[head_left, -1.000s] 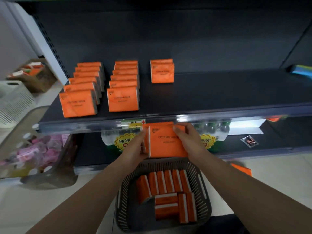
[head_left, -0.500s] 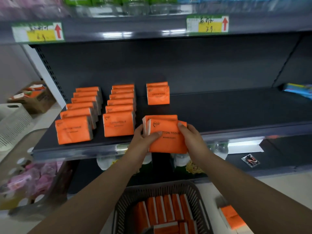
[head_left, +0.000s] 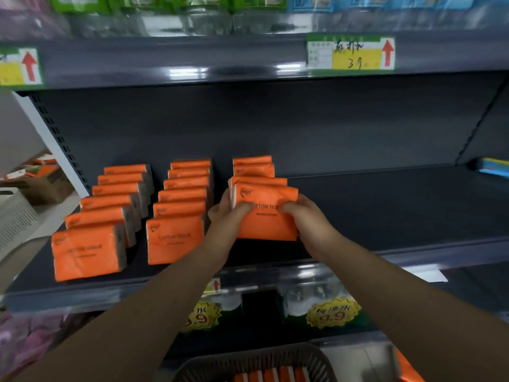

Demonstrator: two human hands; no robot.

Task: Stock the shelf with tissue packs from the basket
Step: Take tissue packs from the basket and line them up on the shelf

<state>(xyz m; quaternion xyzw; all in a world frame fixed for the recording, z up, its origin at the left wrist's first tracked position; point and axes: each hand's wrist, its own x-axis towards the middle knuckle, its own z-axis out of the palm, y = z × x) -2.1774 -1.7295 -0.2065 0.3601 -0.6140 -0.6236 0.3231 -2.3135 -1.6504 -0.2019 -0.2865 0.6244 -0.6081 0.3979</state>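
Observation:
Two orange tissue packs (head_left: 265,226) stand upright on the dark shelf (head_left: 385,216), held together between both hands. My left hand (head_left: 227,216) grips their left side, thumb across the front. My right hand (head_left: 305,216) grips the right side the same way. They stand just in front of two orange packs (head_left: 254,168) of the third row. Two full rows of orange packs (head_left: 179,210) fill the shelf's left part. The dark basket (head_left: 256,362) shows at the bottom edge, with orange packs (head_left: 271,376) inside.
An upper shelf edge with a yellow price label (head_left: 351,53) runs overhead. Water bottles with 9.9 stickers (head_left: 333,312) sit on the shelf below. A white crate (head_left: 13,216) and a cardboard box (head_left: 41,180) stand on the left. A blue item (head_left: 493,168) lies far right.
Both hands lifted the two packs from above the basket, over the shelf's front edge and back onto the shelf, close behind the third row. The view tilted upward.

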